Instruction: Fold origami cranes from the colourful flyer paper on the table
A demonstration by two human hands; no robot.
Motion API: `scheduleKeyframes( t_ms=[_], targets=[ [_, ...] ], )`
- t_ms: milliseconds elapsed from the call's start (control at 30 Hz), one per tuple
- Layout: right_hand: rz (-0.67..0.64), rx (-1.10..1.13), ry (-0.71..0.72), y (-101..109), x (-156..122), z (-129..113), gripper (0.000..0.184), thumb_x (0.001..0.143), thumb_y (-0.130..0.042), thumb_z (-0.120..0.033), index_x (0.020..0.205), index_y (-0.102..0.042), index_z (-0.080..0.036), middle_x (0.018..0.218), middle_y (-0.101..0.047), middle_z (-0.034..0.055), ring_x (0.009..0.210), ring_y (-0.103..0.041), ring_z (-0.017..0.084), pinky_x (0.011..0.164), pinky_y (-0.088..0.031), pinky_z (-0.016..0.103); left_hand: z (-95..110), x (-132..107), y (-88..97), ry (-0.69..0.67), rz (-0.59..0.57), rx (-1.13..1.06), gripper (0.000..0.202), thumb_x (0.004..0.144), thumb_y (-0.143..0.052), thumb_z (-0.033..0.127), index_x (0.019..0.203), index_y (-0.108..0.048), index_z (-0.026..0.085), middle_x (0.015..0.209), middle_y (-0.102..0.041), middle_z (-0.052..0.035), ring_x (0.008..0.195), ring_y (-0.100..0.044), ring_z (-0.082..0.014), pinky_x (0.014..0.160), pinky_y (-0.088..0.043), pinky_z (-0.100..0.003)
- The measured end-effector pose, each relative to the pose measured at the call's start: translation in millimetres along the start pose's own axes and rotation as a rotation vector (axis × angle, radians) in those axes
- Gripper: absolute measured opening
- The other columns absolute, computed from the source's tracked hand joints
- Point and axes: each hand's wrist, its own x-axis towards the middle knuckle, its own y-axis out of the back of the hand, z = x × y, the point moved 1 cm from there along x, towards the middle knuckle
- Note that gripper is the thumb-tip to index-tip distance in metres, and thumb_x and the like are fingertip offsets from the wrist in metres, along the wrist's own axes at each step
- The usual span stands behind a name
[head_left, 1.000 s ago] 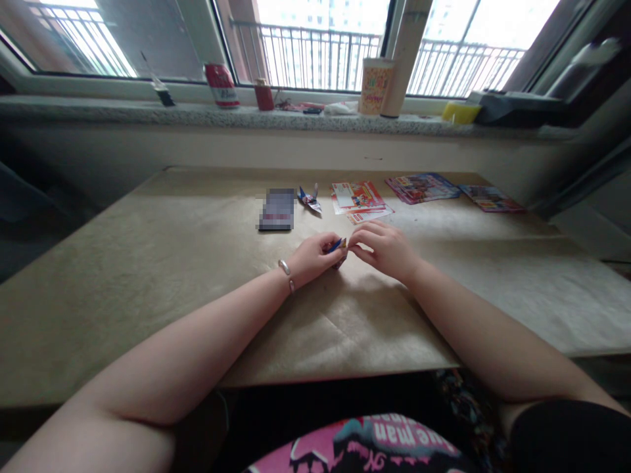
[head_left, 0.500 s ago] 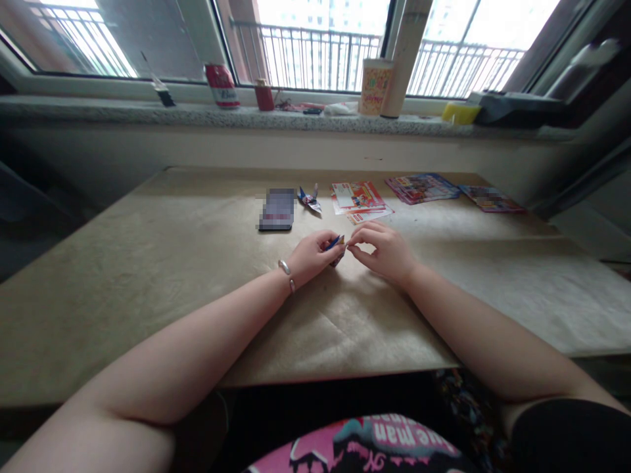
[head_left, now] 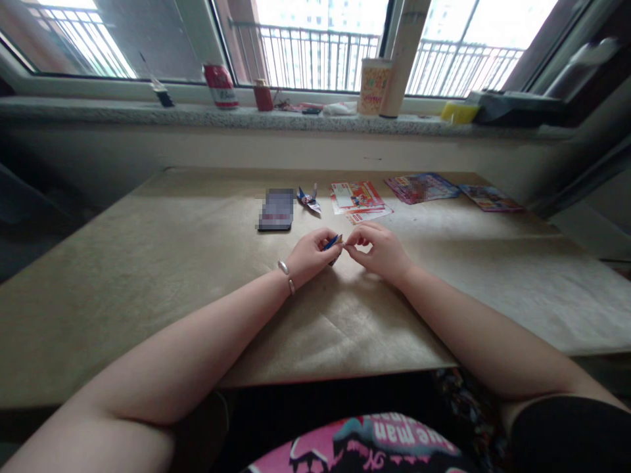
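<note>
While a left hand (head_left: 311, 253) and a right hand (head_left: 380, 251) come together near the centre of the frame, a small folded paper (head_left: 332, 242), blue with a yellowish tip, sits between them over a beige tabletop (head_left: 148, 289). Its visible blue part is narrow; the long axis slants from lower left to upper right, with the tip pointing up and right, towards the right hand. The rest is covered, so its full shape cannot be told.

The paper lies within the left hand's grasp: the blue edge shows above the thumb, a darker patterned part shows below it, and the other fingers curl behind. These fingers are closed around the paper. On the right hand, thumb and forefinger arch towards each other, leaving a rounded gap behind, and their tips meet in a pinch at the paper's right end. How much paper that pinch takes in is too small to see.

A silver bracelet (head_left: 286, 276) circles the left wrist. Beyond the hands, in the upper middle of the frame, lie a dark rectangular object (head_left: 277, 209), blurred by pixels, a folded paper bird (head_left: 309, 200) just beside it, and red-and-white printed sheets (head_left: 362, 199).
</note>
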Motion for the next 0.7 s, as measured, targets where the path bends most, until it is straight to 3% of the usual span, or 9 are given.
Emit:
scheduleKeyframes(
  t_ms=[400, 700],
  targets=[
    [0.015, -0.076, 0.074, -1.2, -1.3, 0.8, 0.007, 0.083, -0.063, -0.022, 0.076, -0.063, -0.021, 0.081, -0.064, 0.0036, 0.081, -0.058, 0.017, 0.072, -0.046, 0.029, 1.8, 0.7, 0.3, 0.040, -0.021, -0.070, 0.024, 0.073, -0.063, 0.039, 0.077, -0.055, 0.016, 0.059, -0.053, 0.0036, 0.052, -0.050, -0.0091, 0.050, -0.040, -0.020],
    [0.004, -0.125, 0.122, -4.2, -2.0, 1.5, 0.009, 0.084, -0.061, -0.024, 0.076, -0.063, -0.022, 0.082, -0.066, 0.0034, 0.084, -0.059, 0.018, 0.076, -0.046, 0.030, 5.6, 0.5, 1.5, 0.048, 0.010, 0.029, 0.019, 0.072, -0.060, 0.035, 0.074, -0.055, 0.017, 0.056, -0.050, 0.0050, 0.052, -0.045, -0.0089, 0.050, -0.035, -0.021]
  ],
)
